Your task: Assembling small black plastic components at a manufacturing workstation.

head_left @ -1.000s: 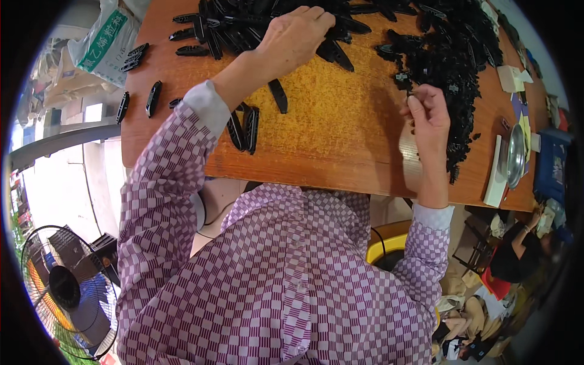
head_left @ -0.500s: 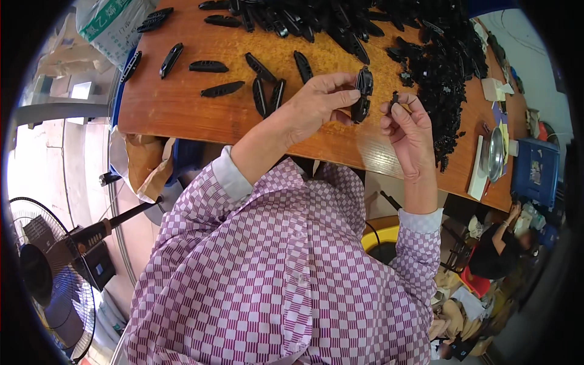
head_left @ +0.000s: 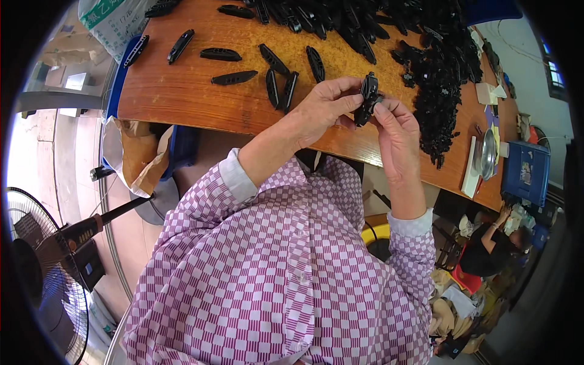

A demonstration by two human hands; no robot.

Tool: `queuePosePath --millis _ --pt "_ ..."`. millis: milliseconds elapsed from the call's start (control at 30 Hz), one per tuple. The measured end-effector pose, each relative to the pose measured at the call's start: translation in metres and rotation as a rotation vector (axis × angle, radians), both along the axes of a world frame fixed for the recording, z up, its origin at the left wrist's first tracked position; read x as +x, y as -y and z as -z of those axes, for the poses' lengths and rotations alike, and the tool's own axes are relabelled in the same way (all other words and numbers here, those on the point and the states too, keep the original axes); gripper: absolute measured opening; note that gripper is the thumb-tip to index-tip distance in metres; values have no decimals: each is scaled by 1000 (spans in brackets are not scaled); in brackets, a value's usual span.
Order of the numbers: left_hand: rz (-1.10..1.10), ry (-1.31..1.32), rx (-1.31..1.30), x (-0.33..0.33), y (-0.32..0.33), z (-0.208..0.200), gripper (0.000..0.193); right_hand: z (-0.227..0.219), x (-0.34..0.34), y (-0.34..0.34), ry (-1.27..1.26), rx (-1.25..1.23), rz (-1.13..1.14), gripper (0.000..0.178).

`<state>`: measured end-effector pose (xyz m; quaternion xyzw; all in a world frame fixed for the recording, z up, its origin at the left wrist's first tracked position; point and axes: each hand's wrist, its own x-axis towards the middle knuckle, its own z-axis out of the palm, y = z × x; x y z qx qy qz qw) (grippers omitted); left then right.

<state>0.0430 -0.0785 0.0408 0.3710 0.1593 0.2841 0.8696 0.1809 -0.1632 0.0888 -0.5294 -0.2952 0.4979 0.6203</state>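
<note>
Over the table's front edge, my left hand (head_left: 326, 108) is closed on a long black plastic part (head_left: 367, 97) held upright. My right hand (head_left: 398, 131) pinches at the right side of that part; a small black piece (head_left: 376, 101) is between its fingertips, partly hidden and pressed against the long part. Several similar boat-shaped black parts lie on the wooden table to the left, among them one part (head_left: 235, 78) and another part (head_left: 314, 64) nearest my left hand. Right of my hands spreads a heap of small black pieces (head_left: 437, 115).
A larger pile of long black parts (head_left: 304, 18) covers the far side of the wooden table (head_left: 164, 97). At the right stand a metal bowl (head_left: 488, 155) and a blue bin (head_left: 526, 173). A fan (head_left: 45, 261) is at lower left. Another person (head_left: 486, 246) sits at far right.
My right hand has moved left and brought the small black piece against the long part in my left hand. The whole view has shifted slightly.
</note>
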Motion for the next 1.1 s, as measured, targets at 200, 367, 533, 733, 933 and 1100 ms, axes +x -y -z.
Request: queuePosePath --millis 200,367,533,733,933,1100 --pt "10 -95 132 -2 0 -2 33 -2 6 1 118 -74 -39 4" --pt "22 -110 176 3 0 5 32 -2 16 2 142 -117 -108 4" --pt "28 -165 180 8 1 2 33 4 25 5 22 -132 -113 4" --pt "36 -230 201 17 2 5 35 17 34 6 68 -143 -94 5" --pt "22 -304 471 29 5 18 50 37 40 7 15 -145 -31 16" --pt "28 -364 480 41 7 14 64 41 31 -1 -65 -119 20 31"
